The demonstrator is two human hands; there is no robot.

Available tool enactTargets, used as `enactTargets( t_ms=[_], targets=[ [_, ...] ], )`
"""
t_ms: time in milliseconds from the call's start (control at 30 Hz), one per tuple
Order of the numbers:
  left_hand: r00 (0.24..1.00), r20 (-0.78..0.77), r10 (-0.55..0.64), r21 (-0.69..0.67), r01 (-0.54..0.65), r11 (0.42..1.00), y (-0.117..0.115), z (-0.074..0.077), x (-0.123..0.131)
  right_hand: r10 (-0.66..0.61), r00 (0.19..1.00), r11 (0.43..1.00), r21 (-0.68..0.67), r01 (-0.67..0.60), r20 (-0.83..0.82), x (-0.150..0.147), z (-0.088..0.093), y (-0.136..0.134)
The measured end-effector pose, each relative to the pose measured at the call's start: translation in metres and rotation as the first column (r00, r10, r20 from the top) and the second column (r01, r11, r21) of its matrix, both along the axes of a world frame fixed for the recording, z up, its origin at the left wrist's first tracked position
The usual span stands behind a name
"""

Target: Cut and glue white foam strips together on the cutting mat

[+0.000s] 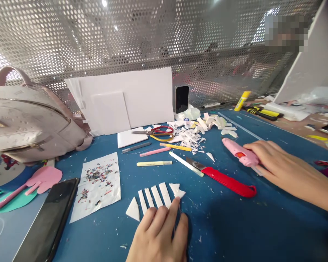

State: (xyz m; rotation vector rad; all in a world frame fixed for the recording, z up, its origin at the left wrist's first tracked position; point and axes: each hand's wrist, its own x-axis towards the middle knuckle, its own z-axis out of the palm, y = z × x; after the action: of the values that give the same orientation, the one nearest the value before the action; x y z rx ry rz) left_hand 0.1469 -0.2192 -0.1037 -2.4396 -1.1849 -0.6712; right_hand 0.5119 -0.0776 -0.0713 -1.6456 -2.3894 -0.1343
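Note:
Several white foam strips (155, 196) lie side by side on the blue table, with a white triangular piece (133, 209) to their left and a notched, tail-like piece (177, 190) to their right. My left hand (162, 231) lies over the lower ends of the strips, fingers apart, the index fingertip touching the notched piece. At the right, my right hand (273, 160) is closed around the rear of a pink glue gun (240, 153), which rests on or just above the table. A red-handled knife (226, 180) lies between the hands.
Markers (154, 163), red-handled scissors (161, 133) and white foam scraps (188, 136) lie farther back. Paper with small bits (98, 185), a black phone (47, 222) and a backpack (32, 120) are at left. A white board (150, 94) leans against the mesh panel. A yellow glue stick (242, 100) stands back right.

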Motion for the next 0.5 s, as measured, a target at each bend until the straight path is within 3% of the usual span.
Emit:
enactTargets(
  t_ms=[167,333,500],
  targets=[
    [1.0,-0.007,0.0,0.014,0.0,1.0,0.0,0.001,0.0,0.009,1.0,0.999,-0.039,-0.01,-0.018,0.028,-0.024,0.003],
    [1.0,-0.004,0.005,-0.008,-0.005,1.0,-0.002,-0.002,-0.001,-0.003,0.99,0.989,-0.148,-0.018,-0.142,0.026,-0.021,-0.001],
    [1.0,-0.005,0.004,-0.02,-0.004,1.0,-0.002,-0.004,-0.001,0.017,0.975,0.992,-0.121,-0.045,-0.222,0.017,-0.02,-0.004]
  ],
)
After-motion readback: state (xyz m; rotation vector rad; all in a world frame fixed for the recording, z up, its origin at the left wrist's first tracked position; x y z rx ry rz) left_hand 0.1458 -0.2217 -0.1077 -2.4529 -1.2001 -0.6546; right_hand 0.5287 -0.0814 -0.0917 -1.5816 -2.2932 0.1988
